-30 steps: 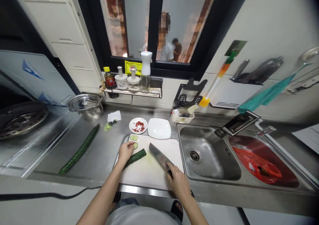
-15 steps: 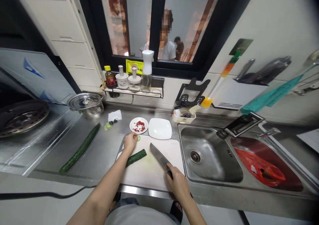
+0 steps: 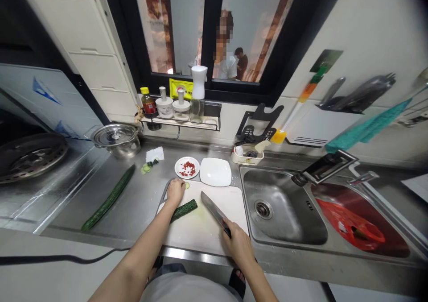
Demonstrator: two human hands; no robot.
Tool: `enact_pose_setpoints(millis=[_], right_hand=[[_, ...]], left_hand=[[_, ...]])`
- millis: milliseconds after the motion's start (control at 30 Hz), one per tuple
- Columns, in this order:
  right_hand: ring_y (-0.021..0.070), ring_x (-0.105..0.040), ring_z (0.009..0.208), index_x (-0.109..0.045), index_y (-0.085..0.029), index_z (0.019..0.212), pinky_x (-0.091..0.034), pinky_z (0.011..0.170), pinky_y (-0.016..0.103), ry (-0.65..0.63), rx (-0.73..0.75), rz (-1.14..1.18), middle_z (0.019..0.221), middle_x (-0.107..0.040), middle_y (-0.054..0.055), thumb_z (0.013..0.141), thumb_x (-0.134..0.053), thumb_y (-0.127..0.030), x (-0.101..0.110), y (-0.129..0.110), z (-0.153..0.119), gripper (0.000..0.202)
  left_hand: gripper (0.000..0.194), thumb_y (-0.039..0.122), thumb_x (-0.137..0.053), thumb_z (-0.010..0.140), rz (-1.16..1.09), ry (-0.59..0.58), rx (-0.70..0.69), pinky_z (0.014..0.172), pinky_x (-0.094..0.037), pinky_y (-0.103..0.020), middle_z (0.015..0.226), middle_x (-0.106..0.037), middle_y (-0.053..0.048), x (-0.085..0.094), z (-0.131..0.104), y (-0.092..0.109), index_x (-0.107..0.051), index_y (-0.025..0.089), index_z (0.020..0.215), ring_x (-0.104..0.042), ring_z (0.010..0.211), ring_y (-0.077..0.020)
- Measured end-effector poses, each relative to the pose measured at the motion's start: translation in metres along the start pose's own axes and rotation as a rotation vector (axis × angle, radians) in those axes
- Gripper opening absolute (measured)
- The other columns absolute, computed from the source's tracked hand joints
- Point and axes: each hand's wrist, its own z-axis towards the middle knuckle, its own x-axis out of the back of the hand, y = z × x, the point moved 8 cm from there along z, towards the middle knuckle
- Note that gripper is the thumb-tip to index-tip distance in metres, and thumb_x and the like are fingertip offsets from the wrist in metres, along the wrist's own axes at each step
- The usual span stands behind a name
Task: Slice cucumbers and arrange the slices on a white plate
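My right hand (image 3: 239,242) is wrapped round the black handle of a kitchen knife (image 3: 213,208). Its blade lies low over the white cutting board (image 3: 214,237), pointing away and to the left. At the board's far left corner is my left hand (image 3: 176,192), fingers curled together at a thin cucumber slice (image 3: 187,185); the fingertips are partly hidden. A cut piece of cucumber (image 3: 185,210) rests on the board, its near end behind my left forearm. Just beyond the board stand a small plate (image 3: 178,163) of chopped red bits and a white square dish (image 3: 216,172).
A whole cucumber (image 3: 109,199) lies on the steel counter to the left, near several slices (image 3: 146,168) and a lidded pot (image 3: 117,142). On the right is a double sink (image 3: 284,213) with a red plastic bag (image 3: 351,226). A bottle rack (image 3: 180,124) hangs below the window, with people beyond.
The view has shifted very slightly. Both hands, the knife and the cucumber piece keep practically the same places; my left fingers look a little more tucked in.
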Motion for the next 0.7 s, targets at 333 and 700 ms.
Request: enact_pose_setpoints(millis=[333,700], right_hand=[[0.0167,-0.066,0.088,-0.057,-0.020,0.120,-0.041,0.073,0.023,-0.007,-0.062,-0.035,0.095,-0.072,0.005,0.090,-0.035,-0.023,0.003,0.001,-0.001,0.037],[0.0163,-0.065,0.080,-0.057,-0.020,0.106,-0.034,0.063,0.023,-0.074,-0.059,-0.048,0.087,-0.071,0.004,0.097,-0.029,-0.029,-0.003,-0.007,0.007,0.031]], left_hand=[[0.027,0.029,-0.052,0.085,-0.380,0.135,0.163,0.080,-0.045,-0.027,0.096,-0.072,-0.009,0.004,0.001,-0.034,-0.070,0.017,0.102,-0.064,0.087,-0.0189],[0.029,0.032,-0.052,0.084,-0.446,0.209,0.089,0.083,-0.049,-0.031,0.098,-0.071,-0.008,0.017,-0.057,-0.049,-0.070,0.017,0.100,-0.065,0.088,-0.0198]])
